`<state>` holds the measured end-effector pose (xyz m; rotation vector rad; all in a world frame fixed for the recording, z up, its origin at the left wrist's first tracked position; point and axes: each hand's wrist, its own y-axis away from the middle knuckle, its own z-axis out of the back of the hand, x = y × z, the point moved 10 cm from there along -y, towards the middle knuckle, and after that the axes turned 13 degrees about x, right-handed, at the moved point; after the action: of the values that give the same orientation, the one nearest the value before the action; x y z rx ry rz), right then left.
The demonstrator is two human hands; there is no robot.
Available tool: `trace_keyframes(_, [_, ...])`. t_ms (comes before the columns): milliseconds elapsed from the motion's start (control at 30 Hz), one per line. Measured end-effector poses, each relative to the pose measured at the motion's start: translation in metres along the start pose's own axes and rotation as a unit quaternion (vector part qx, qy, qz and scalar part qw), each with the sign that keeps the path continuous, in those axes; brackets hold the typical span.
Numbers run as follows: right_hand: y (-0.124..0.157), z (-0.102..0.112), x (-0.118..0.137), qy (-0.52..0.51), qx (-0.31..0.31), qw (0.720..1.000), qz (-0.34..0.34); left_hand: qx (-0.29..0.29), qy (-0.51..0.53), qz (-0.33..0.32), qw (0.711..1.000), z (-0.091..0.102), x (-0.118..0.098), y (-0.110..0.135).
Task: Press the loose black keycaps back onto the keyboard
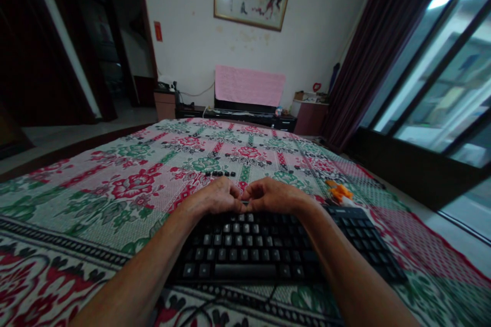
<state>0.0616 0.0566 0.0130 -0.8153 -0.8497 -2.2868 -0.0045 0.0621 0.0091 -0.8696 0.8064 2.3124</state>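
A black keyboard lies on the flowered bedspread in front of me. My left hand and my right hand meet at its far edge, over the top row of keys. Thumbs and forefingers are pinched together, the tips of both hands nearly touching. Whatever is between the fingertips is too small and covered to make out. Just beyond my left hand, several loose black keycaps sit in a short row on the cloth.
The flowered bedspread spreads out all round. An orange object with a white part lies behind the keyboard's right end. A dark cable runs along the near side. Farther off stand a low black cabinet and a pink cloth.
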Motion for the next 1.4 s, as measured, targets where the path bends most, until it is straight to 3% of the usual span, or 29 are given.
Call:
trace_keyframes(167, [-0.003, -0.006, 0.001, -0.002, 0.017, 0.999, 0.032, 0.043, -0.005, -0.022, 0.999, -0.007, 0.012, -0.004])
trace_keyframes(300, [-0.009, -0.013, -0.002, 0.02, 0.022, 0.998, 0.051, 0.042, -0.036, -0.006, 0.998, -0.007, 0.021, -0.006])
trace_keyframes(500, [-0.005, -0.002, 0.006, 0.169, -0.063, 0.983, 0.012, 0.037, -0.037, 0.015, 0.999, -0.006, 0.019, -0.002])
trace_keyframes(633, [-0.001, -0.002, 0.019, 0.231, -0.082, 0.969, 0.006, 0.018, -0.046, 0.044, 0.998, 0.0, 0.027, 0.0])
trace_keyframes(867, [-0.002, -0.005, 0.024, 0.247, -0.085, 0.965, -0.005, -0.004, -0.069, 0.068, 0.995, 0.006, 0.027, 0.004])
trace_keyframes(1400, [-0.007, -0.007, 0.017, 0.226, -0.077, 0.97, -0.038, 0.0, -0.069, 0.046, 0.997, 0.004, 0.027, 0.001])
